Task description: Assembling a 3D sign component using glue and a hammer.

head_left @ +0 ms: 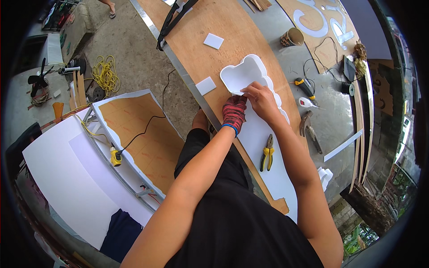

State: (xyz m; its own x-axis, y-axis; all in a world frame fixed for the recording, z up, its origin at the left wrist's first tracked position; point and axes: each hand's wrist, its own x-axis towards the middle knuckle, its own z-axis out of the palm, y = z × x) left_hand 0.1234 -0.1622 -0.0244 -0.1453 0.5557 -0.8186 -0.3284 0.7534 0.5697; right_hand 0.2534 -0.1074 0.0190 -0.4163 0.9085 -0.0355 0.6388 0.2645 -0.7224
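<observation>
A white shell with raised scalloped walls (241,77) lies on the plywood board in front of me. My left hand (234,112), in a red and black knitted glove with a blue cuff, is closed at the shell's near rim. My bare right hand (262,100) pinches the same rim beside it, thumb and fingertips together. Whether a small part sits between those fingertips is hidden. Under my right forearm, a flat white sheet (279,167) reaches toward me. On it rest pliers with yellow and black handles (267,154).
Two small white rectangles (213,41) lie on the plywood (241,27). To the right are a hammer (309,129), a yellow-black screwdriver-like tool (305,87), a small white bottle (308,103) and a brown cup (292,37). A corded yellow tool (115,157) hangs on a frame at left.
</observation>
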